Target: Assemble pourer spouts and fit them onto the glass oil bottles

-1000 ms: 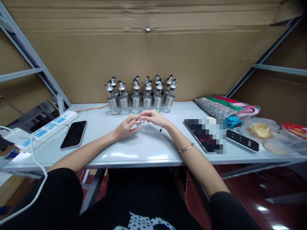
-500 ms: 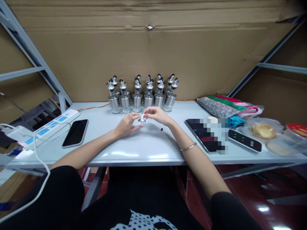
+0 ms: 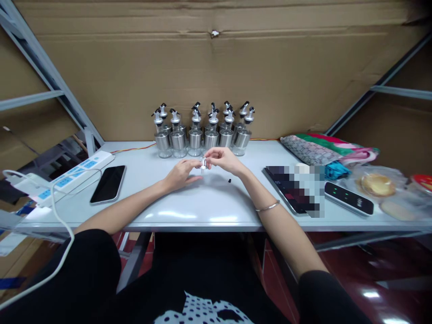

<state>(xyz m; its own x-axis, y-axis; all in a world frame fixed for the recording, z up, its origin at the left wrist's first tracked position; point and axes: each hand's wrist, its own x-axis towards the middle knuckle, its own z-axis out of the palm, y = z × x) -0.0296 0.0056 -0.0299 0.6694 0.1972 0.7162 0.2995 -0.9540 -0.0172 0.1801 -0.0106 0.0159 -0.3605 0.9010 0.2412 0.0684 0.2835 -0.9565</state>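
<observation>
While both hands meet above the worktop [image 3: 202, 211], the right hand [image 3: 224, 160] pinches the small spout cap [image 3: 203, 164] upright, left hand [image 3: 180, 174] fingertips touching it from the left.

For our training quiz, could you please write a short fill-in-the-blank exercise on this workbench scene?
1. Both hands hold a small silver spout cap above the ____ table.
2. The bottles stand in a cluster in front of a ____ wall.
3. The dark phone lies on the table beside a white ____.
4. A thin bracelet circles the ____ wrist.

Missing words: white; cardboard; power strip; right
</observation>
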